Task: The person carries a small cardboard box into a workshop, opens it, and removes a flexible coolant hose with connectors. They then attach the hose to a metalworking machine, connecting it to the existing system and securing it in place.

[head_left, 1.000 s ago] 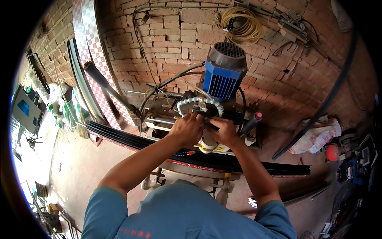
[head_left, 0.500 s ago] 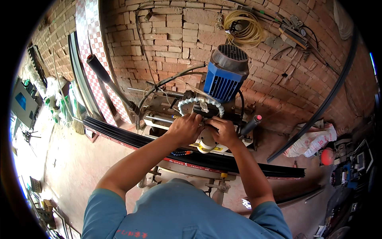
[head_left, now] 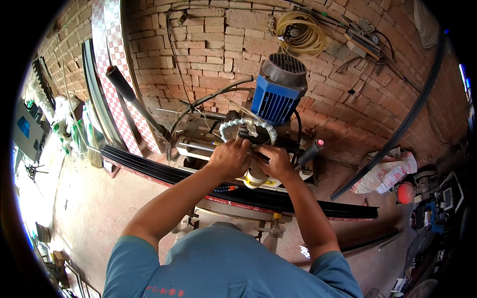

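Both hands meet at the head of a machine with a blue electric motor (head_left: 277, 94). My left hand (head_left: 230, 159) is closed, its fingertips pinched at the machine's middle; what they hold is hidden. Close beside it, my right hand (head_left: 274, 161) has its fingers curled in at the same spot, and I cannot make out what lies in them. A pale segmented coolant hose (head_left: 223, 130) loops just beyond the fingers. Between the wrists, a whitish rounded machine part (head_left: 256, 176) shows below the hands.
Long black profiles (head_left: 144, 166) lie across the machine's front under my forearms. A black-gripped lever (head_left: 121, 84) rises at left, and a shorter dark handle (head_left: 311, 152) stands at right. Behind is a brick wall (head_left: 208, 49) with a coiled yellow hose (head_left: 300, 34).
The whole view has shifted slightly to the left. Both hands stay at the same spot on the machine, with only a slight shift in the right hand's fingers.
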`<state>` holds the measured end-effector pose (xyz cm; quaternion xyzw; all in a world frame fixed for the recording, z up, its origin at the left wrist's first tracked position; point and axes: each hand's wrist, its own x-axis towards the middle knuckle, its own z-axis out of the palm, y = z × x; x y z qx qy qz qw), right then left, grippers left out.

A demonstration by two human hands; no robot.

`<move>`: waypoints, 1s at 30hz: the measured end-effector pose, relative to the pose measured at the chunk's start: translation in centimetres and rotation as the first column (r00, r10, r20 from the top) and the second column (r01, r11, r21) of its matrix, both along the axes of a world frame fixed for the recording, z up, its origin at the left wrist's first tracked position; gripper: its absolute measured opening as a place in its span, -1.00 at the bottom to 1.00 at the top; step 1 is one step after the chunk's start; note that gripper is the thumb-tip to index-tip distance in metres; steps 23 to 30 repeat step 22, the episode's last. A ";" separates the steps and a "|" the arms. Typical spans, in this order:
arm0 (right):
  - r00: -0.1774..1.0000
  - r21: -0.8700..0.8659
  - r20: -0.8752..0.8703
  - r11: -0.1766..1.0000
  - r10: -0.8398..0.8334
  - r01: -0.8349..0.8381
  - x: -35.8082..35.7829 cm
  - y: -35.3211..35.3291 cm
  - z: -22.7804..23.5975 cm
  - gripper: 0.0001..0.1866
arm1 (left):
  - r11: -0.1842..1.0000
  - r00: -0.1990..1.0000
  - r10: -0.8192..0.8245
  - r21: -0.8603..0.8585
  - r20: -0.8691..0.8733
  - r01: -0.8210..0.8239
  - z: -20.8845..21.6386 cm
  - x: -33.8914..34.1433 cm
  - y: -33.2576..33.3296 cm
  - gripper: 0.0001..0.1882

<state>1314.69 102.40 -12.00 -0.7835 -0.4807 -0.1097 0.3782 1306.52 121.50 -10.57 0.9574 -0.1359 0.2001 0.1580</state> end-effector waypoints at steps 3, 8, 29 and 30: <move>1.000 -0.007 0.022 1.000 0.006 -0.006 0.1 -0.1 -0.1 -0.73 | 1.000 1.000 -0.014 -0.012 0.013 0.015 -0.3 0.1 0.1 -0.65; 0.994 -0.116 0.025 0.988 -0.103 0.105 -1.1 0.1 0.7 -0.72 | 1.000 1.000 -0.007 -0.022 0.006 0.007 -0.1 0.1 0.0 -0.65; 0.999 -0.058 0.048 0.998 0.022 -0.019 -0.3 1.1 0.1 -0.73 | 1.000 0.997 0.020 0.018 -0.075 -0.019 0.2 0.0 0.4 -0.65; 0.999 -0.058 0.048 0.998 0.022 -0.019 -0.3 1.1 0.1 -0.73 | 1.000 0.997 0.020 0.018 -0.075 -0.019 0.2 0.0 0.4 -0.65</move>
